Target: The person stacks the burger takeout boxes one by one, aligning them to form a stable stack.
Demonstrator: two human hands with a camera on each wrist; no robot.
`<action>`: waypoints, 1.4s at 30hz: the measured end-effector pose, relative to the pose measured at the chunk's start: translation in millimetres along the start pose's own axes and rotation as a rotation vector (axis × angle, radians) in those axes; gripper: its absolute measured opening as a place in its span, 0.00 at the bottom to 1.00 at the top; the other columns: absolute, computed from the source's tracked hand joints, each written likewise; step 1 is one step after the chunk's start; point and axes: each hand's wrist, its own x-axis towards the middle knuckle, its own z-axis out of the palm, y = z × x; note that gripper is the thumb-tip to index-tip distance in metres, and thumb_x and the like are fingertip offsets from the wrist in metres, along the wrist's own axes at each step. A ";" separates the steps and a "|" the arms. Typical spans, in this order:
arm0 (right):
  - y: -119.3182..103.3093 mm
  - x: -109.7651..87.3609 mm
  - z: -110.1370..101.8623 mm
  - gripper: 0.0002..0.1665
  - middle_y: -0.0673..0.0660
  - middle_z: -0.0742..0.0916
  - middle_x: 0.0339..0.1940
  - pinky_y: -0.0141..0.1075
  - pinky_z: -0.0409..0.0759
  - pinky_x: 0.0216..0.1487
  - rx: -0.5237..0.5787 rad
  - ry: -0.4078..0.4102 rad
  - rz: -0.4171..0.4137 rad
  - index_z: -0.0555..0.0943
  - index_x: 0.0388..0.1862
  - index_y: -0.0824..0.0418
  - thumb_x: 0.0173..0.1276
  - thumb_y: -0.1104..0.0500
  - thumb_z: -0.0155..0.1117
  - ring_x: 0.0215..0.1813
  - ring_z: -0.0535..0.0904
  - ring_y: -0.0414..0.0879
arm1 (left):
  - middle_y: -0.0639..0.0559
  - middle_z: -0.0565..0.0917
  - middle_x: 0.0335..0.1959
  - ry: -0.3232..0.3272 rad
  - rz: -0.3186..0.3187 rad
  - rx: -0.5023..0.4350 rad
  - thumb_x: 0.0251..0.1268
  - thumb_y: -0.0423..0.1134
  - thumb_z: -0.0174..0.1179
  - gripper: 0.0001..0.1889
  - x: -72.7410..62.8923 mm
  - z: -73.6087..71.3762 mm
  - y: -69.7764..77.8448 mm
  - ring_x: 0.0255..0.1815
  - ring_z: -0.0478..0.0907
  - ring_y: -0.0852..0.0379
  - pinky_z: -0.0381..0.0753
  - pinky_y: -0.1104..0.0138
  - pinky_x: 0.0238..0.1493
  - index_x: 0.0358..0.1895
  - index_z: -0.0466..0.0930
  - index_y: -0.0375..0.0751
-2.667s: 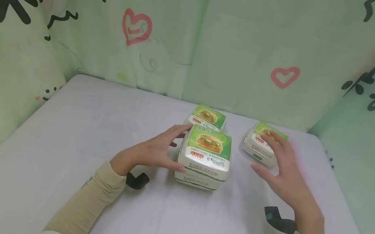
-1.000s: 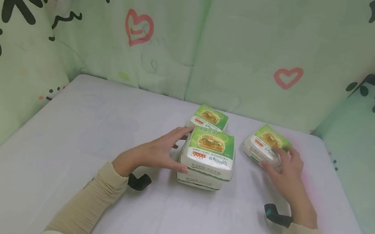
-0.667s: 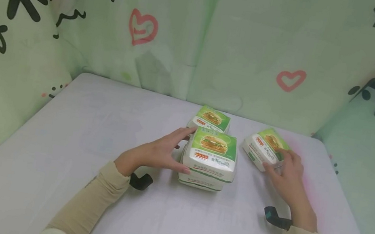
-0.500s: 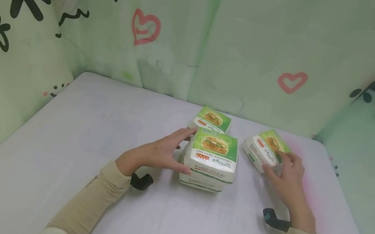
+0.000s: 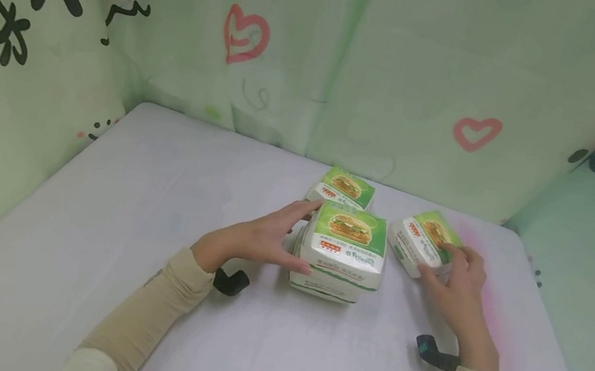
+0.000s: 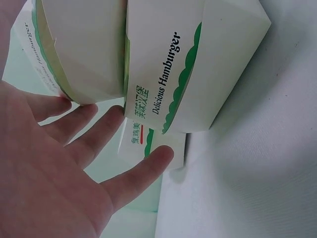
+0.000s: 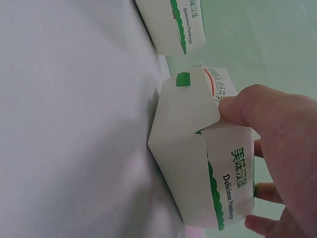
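Note:
Two white-and-green hamburger boxes are stacked mid-table in the head view. My left hand point(image 5: 256, 240) holds the stack's left side, thumb on the front of the upper box point(image 5: 346, 248) and fingers behind. In the left wrist view its fingertips touch the upper box point(image 6: 86, 49), and some reach the lower box point(image 6: 158, 64). My right hand point(image 5: 455, 295) grips a separate hamburger box point(image 5: 416, 246) right of the stack, turned at an angle. Thumb and fingers clasp that box point(image 7: 183, 139) at its upper part in the right wrist view; it appears to rest on the table.
Behind the stack, near the far table edge, sits another hamburger box point(image 5: 346, 187). White cloth covers the table point(image 5: 176, 179). A pale green curtain point(image 5: 413, 48) with painted hearts and black writing encloses the back and sides.
My right hand has come down from above the right-hand box and taken hold of it. That box has turned clockwise. My left hand stays at the stack while the head view tilts slightly.

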 end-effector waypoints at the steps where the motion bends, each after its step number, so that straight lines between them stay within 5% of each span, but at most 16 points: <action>1: 1.1 -0.5 0.7 0.40 0.74 0.51 0.76 0.73 0.56 0.67 0.000 0.006 0.007 0.60 0.73 0.67 0.72 0.48 0.60 0.74 0.47 0.74 | 0.56 0.55 0.77 -0.006 0.000 0.004 0.52 0.56 0.74 0.60 1.5 -0.1 0.6 0.76 0.59 0.58 0.63 0.54 0.75 0.81 0.39 0.55; 19: 8.2 -2.7 8.4 0.41 0.73 0.56 0.69 0.67 0.62 0.65 0.027 0.121 0.081 0.63 0.70 0.67 0.67 0.49 0.67 0.69 0.53 0.69 | 0.55 0.55 0.77 -0.054 -0.011 0.047 0.52 0.56 0.73 0.60 16.6 -0.5 9.6 0.76 0.57 0.58 0.60 0.53 0.76 0.81 0.39 0.54; 27: 4.0 2.6 3.9 0.45 0.78 0.58 0.71 0.71 0.58 0.63 -0.023 0.059 0.062 0.61 0.73 0.68 0.67 0.45 0.65 0.71 0.49 0.73 | 0.55 0.56 0.76 -0.030 -0.010 0.046 0.52 0.56 0.74 0.60 15.4 -0.4 6.6 0.76 0.58 0.57 0.61 0.54 0.76 0.81 0.39 0.54; 42: -1.1 15.7 -3.6 0.41 0.75 0.63 0.72 0.71 0.57 0.67 0.068 0.045 0.008 0.63 0.73 0.68 0.69 0.48 0.63 0.71 0.58 0.72 | 0.56 0.55 0.77 0.014 -0.033 0.009 0.51 0.56 0.74 0.60 9.3 0.6 -0.8 0.76 0.58 0.56 0.67 0.50 0.72 0.81 0.39 0.55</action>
